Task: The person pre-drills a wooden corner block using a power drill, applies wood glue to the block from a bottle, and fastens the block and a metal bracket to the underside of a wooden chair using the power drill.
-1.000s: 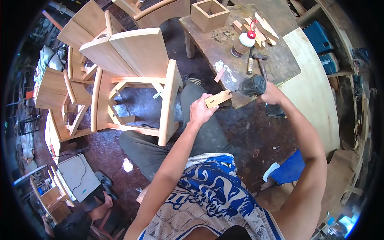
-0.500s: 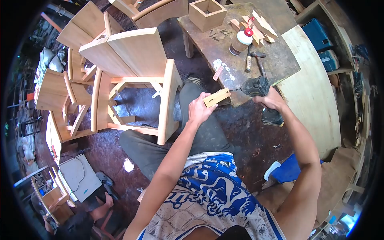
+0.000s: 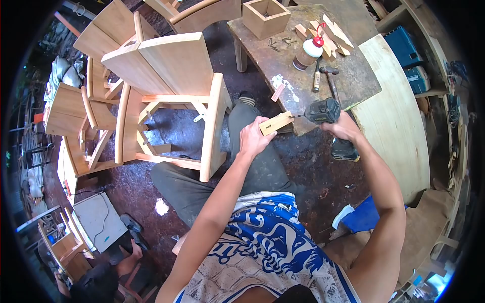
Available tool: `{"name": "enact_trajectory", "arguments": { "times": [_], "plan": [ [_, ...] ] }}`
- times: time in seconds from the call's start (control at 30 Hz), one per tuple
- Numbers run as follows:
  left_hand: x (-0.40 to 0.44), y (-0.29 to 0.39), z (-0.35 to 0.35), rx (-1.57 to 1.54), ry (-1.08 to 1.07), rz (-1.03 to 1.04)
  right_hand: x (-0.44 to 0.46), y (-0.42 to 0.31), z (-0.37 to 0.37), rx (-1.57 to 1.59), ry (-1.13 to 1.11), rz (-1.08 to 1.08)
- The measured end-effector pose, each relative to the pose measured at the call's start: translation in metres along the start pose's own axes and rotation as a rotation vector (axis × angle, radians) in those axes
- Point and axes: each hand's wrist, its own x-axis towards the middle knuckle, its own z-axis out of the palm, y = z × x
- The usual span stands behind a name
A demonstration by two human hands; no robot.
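So the person's sitting on the floor, and calling straight ahead 12 o'clock, the small wood block (image 3: 277, 123) is right about at 12, out past the lap. Left hand (image 3: 254, 137) has its fingers closed round the near end of it. Right hand (image 3: 343, 126) is wrapped round the grip of a drill (image 3: 323, 111), just off toward 1 o'clock, bit aimed at the block's far end; can't tell if it's actually in the wood. Past the drill at 1 o'clock there's a worn table (image 3: 353, 83) with a hammer (image 3: 329, 70), a glue bottle (image 3: 307, 54) and an open wooden box (image 3: 266, 19) on it. Big wooden chair (image 3: 174, 63) stands at 11 o'clock.
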Motion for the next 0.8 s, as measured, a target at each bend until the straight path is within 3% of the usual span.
{"name": "enact_trajectory", "arguments": {
  "times": [0.57, 0.63, 0.8],
  "plan": [
    [0.000, 0.003, -0.004, -0.026, -0.016, -0.030, 0.000, -0.014, -0.002, 0.030, -0.053, 0.109],
    [0.001, 0.003, -0.003, -0.027, -0.014, -0.030, -0.003, -0.016, -0.001, -0.060, -0.009, -0.056],
    [0.001, 0.001, -0.003, -0.023, -0.016, -0.025, 0.001, -0.031, -0.007, -0.133, -0.053, -0.080]
  ]
}}
